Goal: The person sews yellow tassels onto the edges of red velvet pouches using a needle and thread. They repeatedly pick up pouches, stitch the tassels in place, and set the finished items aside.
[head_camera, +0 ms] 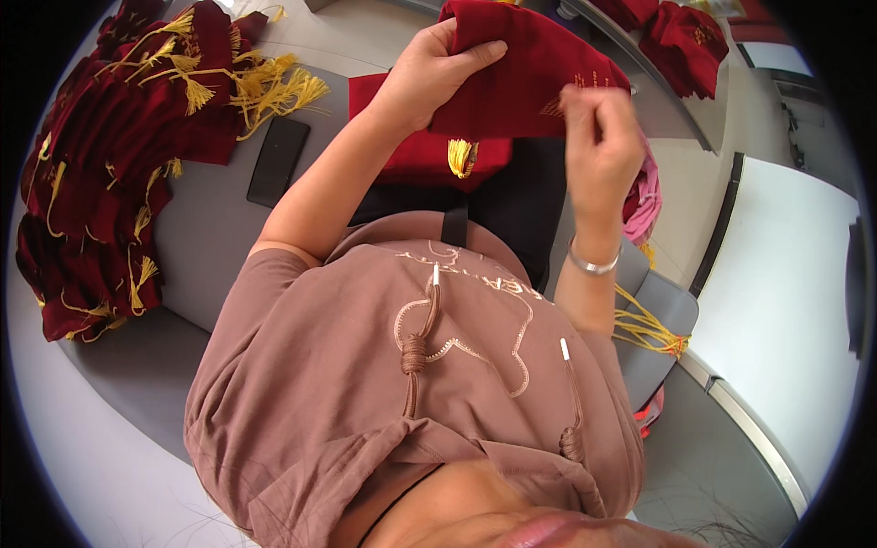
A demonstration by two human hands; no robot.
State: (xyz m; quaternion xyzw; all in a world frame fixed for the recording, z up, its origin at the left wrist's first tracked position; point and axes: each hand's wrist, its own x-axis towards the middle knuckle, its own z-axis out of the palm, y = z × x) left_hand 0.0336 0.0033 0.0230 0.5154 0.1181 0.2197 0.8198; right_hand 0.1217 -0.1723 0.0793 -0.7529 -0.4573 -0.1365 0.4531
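My left hand [428, 79] grips a dark red velvet cloth piece [503, 103] over my lap, its thumb lying on the fabric. Yellow writing runs along that piece's right part. My right hand [603, 137], blurred and wearing a silver bracelet, is at the right edge with fingertips pinched together; whether something is between them cannot be told. Beneath the held piece, another red cloth [418, 161] lies across my lap, and a yellow tassel [460, 157] shows over it.
Overlapping red cloths [137, 137] with yellow tassels cover the grey seat's left side, beside a black phone [277, 162]. A bundle of yellow cords [647, 329] lies at right on a grey surface. More red cloth [685, 48] is at upper right. A white tabletop [781, 274] stands right.
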